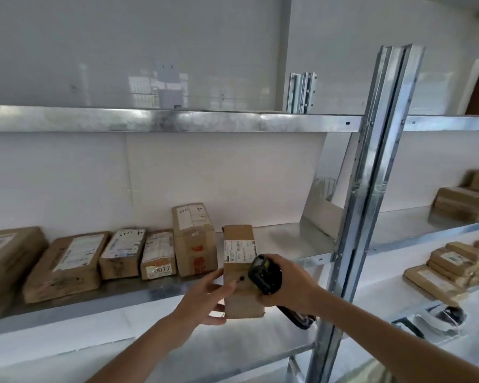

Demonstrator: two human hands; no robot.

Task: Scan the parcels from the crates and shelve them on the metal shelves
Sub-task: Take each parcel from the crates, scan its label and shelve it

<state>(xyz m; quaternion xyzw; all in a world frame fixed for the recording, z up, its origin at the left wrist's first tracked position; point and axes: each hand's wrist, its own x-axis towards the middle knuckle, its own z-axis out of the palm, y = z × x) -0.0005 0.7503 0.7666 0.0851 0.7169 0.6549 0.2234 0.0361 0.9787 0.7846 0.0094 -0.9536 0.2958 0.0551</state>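
Note:
A brown cardboard parcel point(239, 261) with a white label on top stands partly on the front edge of the middle metal shelf point(282, 239), its near end overhanging. My left hand point(205, 299) grips its left side and underside. My right hand point(291, 286) holds a black handheld scanner point(264, 273) pressed against the parcel's right side, the scanner's handle pointing down behind my wrist. Several other labelled parcels point(158, 252) stand in a row on the same shelf to the left.
An upright steel post point(371, 189) divides this bay from the right one, where stacks of flat parcels point(465, 200) lie on two shelves. The top shelf point(177, 121) runs overhead. A lower shelf point(233, 349) lies beneath my arms.

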